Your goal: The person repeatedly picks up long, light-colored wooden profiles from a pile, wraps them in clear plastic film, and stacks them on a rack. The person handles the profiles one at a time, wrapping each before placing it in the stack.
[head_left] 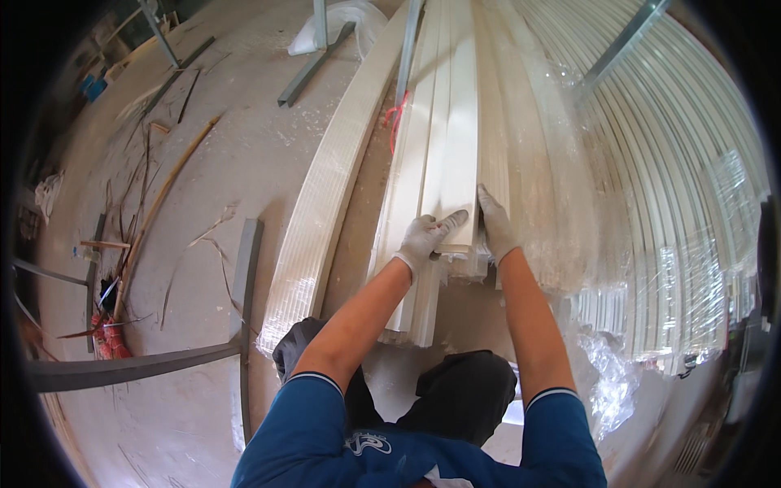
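— Grip first?
— Left hand (424, 239), white-gloved, grasping: thumb over the top of a long, flat white strip (460, 146), fingers mostly hidden below. Right hand (497, 225), also gloved, lies along the strip's right edge; can't tell if it's pinching.
— Where's the strip?
— Near end around 1 o'clock, close to picture centre, running off toward 12. More pale strips (400, 313) beneath and beside it.
— Progress?
— My read: partway. Plenty already lies in lengthwise rows; this piece isn't let go yet. How many remain, can't say.
— Containers?
— No box or tub I can make out clearly. Wrapping only: clear film round a ribbed white bundle (327, 187) at 11 o'clock, strips inside. Big stack of pale ribbed strips (651, 179) at 2 o'clock, shiny film over its near part.
— Loose plastic?
— Crumpled clear film (612, 392) at 4, whitish translucent plastic sheeting (358, 26) at 12; contents, if any, not visible. Small blue objects (93, 87) at 10, too blurred to call.
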